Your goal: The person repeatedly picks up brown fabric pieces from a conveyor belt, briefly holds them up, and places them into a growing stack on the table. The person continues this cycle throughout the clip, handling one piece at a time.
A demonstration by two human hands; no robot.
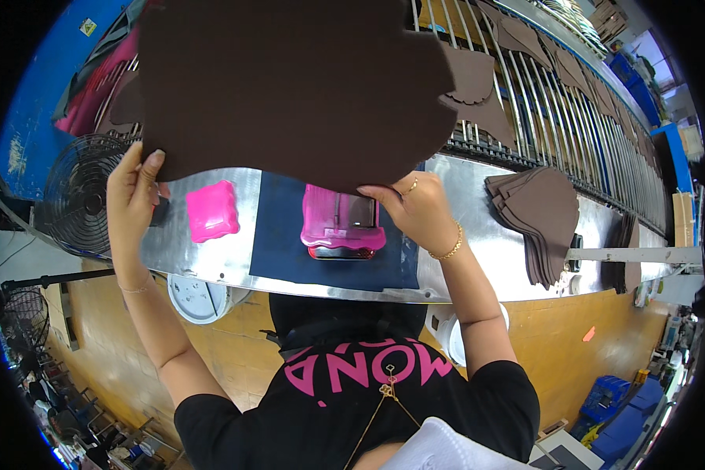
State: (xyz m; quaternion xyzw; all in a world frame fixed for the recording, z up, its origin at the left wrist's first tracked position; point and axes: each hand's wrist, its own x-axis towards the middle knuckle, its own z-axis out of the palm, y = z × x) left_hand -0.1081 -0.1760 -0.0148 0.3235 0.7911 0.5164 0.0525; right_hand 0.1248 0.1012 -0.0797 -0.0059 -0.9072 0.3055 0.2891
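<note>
Brown sheet (290,86) held by 2 hands at the mat (278,243)

The sheet is held up by its near edge, and the far part of the mat is hidden by it. Its near-left corner, left of the mat, is pinched between thumb and fingers in the grip of the left hand (135,192). Its near-right edge, at the right side of the mat, is held in the grip of the right hand (424,210), with the thumb laid on the front; the fingers behind are partly hidden.

On the mat a pink case (341,231) is set, its far end covered by the sheet. Left of the mat a pink block (211,211) is laid on the metal surface (462,274), and farther left a fan (86,196) is seen. Right of the mat brown pieces are fanned in a stack (536,223). Beyond the mat, to the right, more brown pieces are carried on a rack (556,106) of metal rods.
</note>
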